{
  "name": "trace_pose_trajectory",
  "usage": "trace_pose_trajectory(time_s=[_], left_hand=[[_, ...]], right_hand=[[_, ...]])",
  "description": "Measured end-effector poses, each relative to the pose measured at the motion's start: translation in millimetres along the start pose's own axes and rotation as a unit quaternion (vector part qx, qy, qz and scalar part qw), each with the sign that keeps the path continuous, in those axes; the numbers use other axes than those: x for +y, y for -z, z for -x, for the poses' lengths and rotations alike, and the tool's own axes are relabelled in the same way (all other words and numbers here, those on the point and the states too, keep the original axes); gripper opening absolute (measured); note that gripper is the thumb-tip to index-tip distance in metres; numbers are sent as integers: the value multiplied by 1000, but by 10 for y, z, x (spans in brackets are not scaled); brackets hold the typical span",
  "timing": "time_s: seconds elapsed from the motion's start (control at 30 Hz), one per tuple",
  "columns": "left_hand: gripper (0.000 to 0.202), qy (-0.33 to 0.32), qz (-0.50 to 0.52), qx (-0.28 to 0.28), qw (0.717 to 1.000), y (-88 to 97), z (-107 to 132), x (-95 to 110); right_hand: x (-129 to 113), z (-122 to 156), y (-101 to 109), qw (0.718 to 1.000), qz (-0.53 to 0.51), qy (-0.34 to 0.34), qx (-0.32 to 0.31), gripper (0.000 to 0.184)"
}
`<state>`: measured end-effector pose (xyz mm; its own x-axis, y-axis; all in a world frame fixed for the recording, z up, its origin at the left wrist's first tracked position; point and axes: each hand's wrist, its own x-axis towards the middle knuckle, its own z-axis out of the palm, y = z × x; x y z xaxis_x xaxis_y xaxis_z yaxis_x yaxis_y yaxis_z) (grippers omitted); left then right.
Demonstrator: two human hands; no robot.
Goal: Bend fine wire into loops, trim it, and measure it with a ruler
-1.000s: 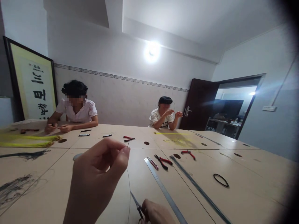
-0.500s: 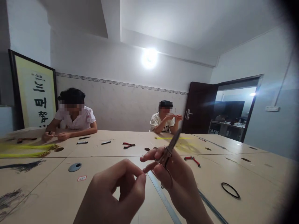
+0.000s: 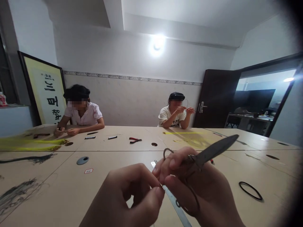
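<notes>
The left hand (image 3: 123, 197) sits at lower centre, its fingertips (image 3: 157, 192) pressed together; anything they hold is too fine to make out. The right hand (image 3: 201, 186) curls around closed steel scissors (image 3: 213, 154), blades pointing upper right, loops among the fingers, above a steel ruler (image 3: 176, 201) on the beige table (image 3: 113, 142).

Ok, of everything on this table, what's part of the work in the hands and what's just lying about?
In use: right hand holding scissors; left hand pinching its fingertips beside them.
Lying about: steel ruler, black ring, red-handled pliers, yellow strands.
</notes>
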<state>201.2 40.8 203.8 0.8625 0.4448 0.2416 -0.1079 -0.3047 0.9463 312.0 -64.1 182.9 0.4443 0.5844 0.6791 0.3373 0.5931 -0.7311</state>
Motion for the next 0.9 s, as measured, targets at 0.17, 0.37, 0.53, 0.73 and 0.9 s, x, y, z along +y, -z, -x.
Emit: trace_pose_trajectory(time_s=[0.17, 0.37, 0.53, 0.73, 0.9], left_hand=[[13, -29, 112, -82, 990, 19, -91, -102], [14, -25, 147, -68, 986, 9, -152, -156], [14, -12, 145, -65, 987, 18, -138, -142], [14, -18, 137, 1, 990, -23, -109, -90], [11, -54, 94, 78, 991, -10, -100, -84]], right_hand=[[-34, -29, 70, 997, 60, -10, 36, 11], [8, -86, 72, 998, 23, -35, 35, 11], [25, -98, 40, 998, 43, -21, 35, 11], [51, -70, 69, 991, 129, 35, 25, 6], [-99, 21, 266, 956, 281, 25, -80, 30]])
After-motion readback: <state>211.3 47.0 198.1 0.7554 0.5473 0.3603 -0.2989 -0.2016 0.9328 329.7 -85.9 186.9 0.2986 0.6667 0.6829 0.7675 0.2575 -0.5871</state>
